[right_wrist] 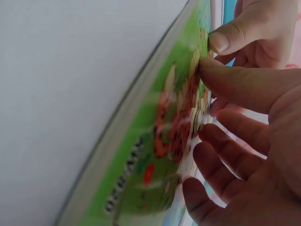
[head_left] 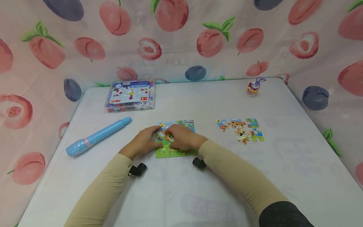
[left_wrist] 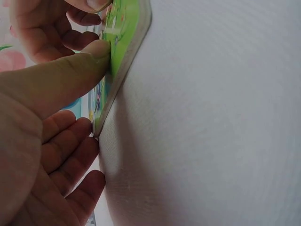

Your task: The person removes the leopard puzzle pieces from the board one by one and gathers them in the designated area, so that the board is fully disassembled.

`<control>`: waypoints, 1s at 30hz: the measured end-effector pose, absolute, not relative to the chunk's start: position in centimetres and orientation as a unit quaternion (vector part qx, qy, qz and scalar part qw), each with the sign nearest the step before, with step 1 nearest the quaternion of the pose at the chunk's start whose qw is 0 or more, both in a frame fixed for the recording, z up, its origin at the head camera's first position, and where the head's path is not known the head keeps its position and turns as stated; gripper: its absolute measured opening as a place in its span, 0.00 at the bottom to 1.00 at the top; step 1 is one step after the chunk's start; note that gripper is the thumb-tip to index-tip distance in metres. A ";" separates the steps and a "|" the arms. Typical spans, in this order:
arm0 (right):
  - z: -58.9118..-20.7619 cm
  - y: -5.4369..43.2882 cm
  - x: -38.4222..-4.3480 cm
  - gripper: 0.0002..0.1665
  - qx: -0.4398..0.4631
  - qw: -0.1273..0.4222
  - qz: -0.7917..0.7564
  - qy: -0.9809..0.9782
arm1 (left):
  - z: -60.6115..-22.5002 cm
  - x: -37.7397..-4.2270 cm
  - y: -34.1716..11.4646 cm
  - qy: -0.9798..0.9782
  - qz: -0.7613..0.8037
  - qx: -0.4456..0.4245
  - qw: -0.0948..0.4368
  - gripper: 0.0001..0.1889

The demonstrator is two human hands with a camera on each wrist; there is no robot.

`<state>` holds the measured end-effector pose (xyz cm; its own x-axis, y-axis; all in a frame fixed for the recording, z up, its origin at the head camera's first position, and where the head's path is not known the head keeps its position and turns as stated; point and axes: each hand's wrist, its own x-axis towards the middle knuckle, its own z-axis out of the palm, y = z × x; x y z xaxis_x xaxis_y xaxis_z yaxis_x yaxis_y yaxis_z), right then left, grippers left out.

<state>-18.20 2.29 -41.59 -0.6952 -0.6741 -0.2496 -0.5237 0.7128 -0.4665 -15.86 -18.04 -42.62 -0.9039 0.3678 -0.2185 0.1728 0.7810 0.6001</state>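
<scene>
A jigsaw puzzle board (head_left: 163,153) with a green border and a cartoon animal picture lies in front of me. My left hand (head_left: 143,141) is at its left side. The left thumb (left_wrist: 98,49) rests on the green border, and the other fingers reach the board's edge and corner. My right hand (head_left: 184,137) bends over the middle of the picture and hides part of it. In the right wrist view, the right thumb (right_wrist: 211,70) and fingertips touch the picture, spread apart. Several loose puzzle pieces (head_left: 241,134) lie to the right.
A light blue tube-shaped object (head_left: 103,134) with a pink band lies at the left. Behind it is a clear plastic case (head_left: 130,95) with a printed label and small coloured parts. A small purple-eared rabbit figure (head_left: 254,86) stands at the back right of the white table (head_left: 283,170).
</scene>
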 end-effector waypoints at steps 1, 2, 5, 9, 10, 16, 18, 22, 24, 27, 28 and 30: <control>-41.6 2.3 -18.2 0.33 -0.333 0.207 -0.182 0.902 | -42.6 -15.9 -18.0 0.930 0.296 0.145 0.164 0.42; -41.6 2.2 -18.2 0.33 -0.334 0.208 -0.180 0.902 | -42.6 -15.9 -18.0 0.930 0.296 0.144 0.165 0.42; -41.6 2.2 -18.2 0.34 -0.333 0.210 -0.184 0.901 | -42.6 -15.9 -18.0 0.929 0.297 0.143 0.165 0.42; -41.6 2.3 -18.1 0.35 -0.327 0.216 -0.201 0.898 | -42.6 -15.9 -18.1 0.929 0.296 0.149 0.164 0.42; -41.6 2.3 -18.1 0.35 -0.326 0.218 -0.205 0.897 | -42.6 -15.9 -18.1 0.929 0.296 0.149 0.163 0.42; -41.5 2.4 -18.0 0.34 -0.326 0.219 -0.222 0.892 | -42.7 -16.0 -18.2 0.930 0.294 0.152 0.160 0.42; -41.5 2.4 -18.0 0.33 -0.325 0.217 -0.231 0.891 | -42.7 -16.0 -18.1 0.930 0.295 0.151 0.161 0.42; -41.3 2.5 -18.1 0.31 -0.325 0.209 -0.244 0.890 | -42.7 -15.9 -18.1 0.929 0.297 0.148 0.164 0.42; -41.3 2.6 -18.1 0.30 -0.327 0.207 -0.244 0.889 | -42.6 -15.8 -18.2 0.929 0.297 0.148 0.164 0.42; -41.2 2.7 -18.1 0.30 -0.328 0.206 -0.249 0.888 | -42.5 -15.8 -18.2 0.928 0.300 0.147 0.166 0.42; -41.2 2.7 -18.1 0.29 -0.328 0.206 -0.251 0.887 | -42.5 -15.7 -18.2 0.928 0.301 0.146 0.166 0.42; -41.2 2.6 -18.1 0.29 -0.330 0.203 -0.252 0.887 | -42.5 -15.7 -18.2 0.927 0.302 0.143 0.167 0.42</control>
